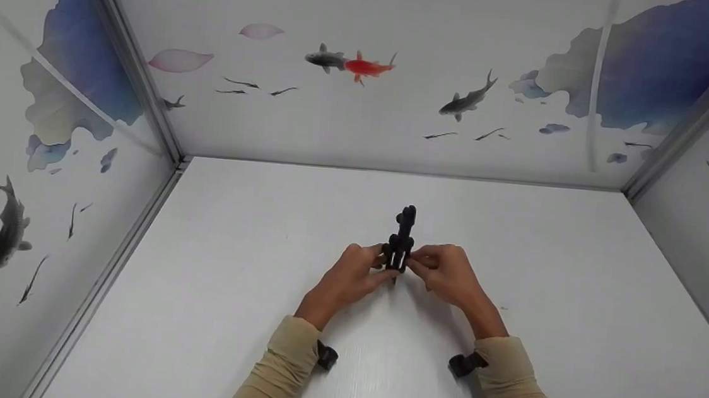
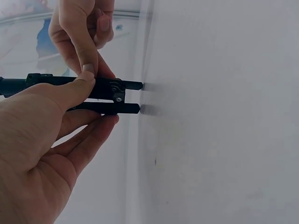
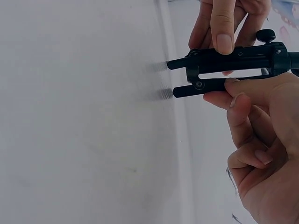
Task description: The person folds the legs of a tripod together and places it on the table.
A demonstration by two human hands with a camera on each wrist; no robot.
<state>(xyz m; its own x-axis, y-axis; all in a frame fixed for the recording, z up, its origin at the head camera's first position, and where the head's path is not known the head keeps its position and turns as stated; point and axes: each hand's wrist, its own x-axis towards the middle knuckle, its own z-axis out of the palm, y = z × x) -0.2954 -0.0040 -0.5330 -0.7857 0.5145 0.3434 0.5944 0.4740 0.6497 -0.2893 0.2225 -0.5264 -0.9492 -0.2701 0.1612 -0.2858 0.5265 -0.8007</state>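
Note:
A small black tripod (image 1: 405, 228) stands upright on the white table in the head view, its legs folded close together and pointing down. My left hand (image 1: 345, 280) grips its lower part from the left, with the thumb on one leg and fingertips under another in the left wrist view. From the other side, my right hand (image 1: 451, 277) pinches a leg between thumb and index finger. The right wrist view shows leg tips (image 3: 180, 91) right at the tabletop, a narrow gap between the legs, and a round knob (image 3: 265, 35) higher up.
The white tabletop (image 1: 232, 227) spreads around both hands. White panels printed with fish and blue shapes enclose it at the back (image 1: 360, 130), left and right, joined by grey metal posts. Each sleeve cuff has a black wrist camera (image 1: 327, 357) at its inner side.

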